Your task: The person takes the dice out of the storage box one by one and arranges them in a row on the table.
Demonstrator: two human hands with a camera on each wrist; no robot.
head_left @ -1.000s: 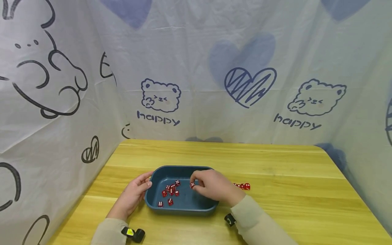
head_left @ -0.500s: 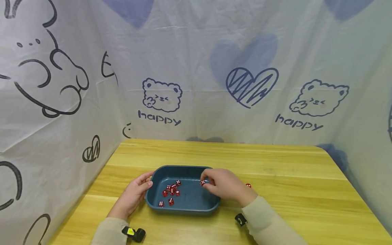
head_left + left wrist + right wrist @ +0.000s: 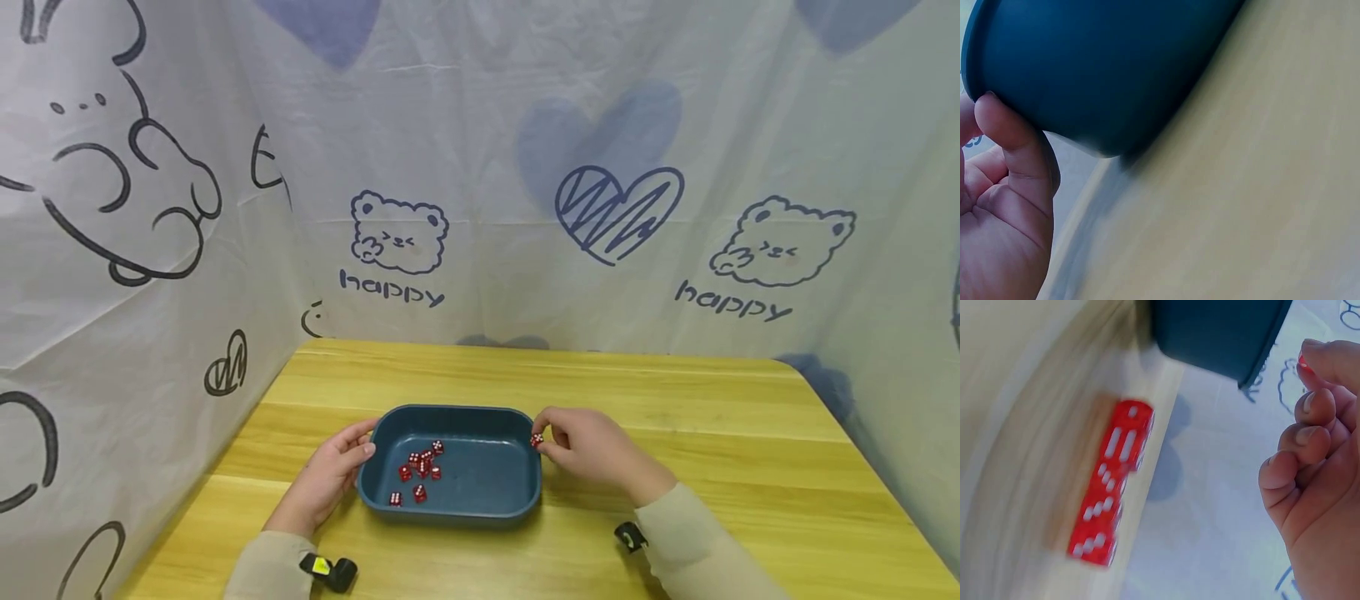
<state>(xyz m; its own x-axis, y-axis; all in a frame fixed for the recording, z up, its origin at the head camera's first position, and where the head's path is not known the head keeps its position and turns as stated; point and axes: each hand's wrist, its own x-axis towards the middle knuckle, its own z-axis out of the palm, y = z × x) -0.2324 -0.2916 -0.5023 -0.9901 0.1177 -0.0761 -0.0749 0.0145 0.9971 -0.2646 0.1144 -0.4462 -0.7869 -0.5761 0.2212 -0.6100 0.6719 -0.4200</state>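
R hand (image 3: 588,448): fingers curled, thumb + forefinger pinching one red die (image 3: 537,439). Die sits just outside the R rim of the blue tray (image 3: 450,510), above the desk (image 3: 675,400), not touching either as far as head view shows. In R wrist view only a red sliver of it shows at the fingertips (image 3: 1322,362); other fingers folded toward palm.

L hand (image 3: 330,475): fingers relaxed, resting against the tray's L wall, thumb tip at the rim. L wrist view confirms thumb touching the outer wall; hand is bracing, not wrapped around it.

Tray: dark blue, rectangular w/ rounded corners, flat on the desk near the front edge, between both hands. Inside, a cluster of red dice (image 3: 420,475) w/ white pips, all in the L half; R half bare.

R wrist view also shows a row of red dice (image 3: 1113,487) lined up touching each other on the desk, just R of the tray. Blurred, can't tell exact count. In head view the row is hidden behind the R hand.
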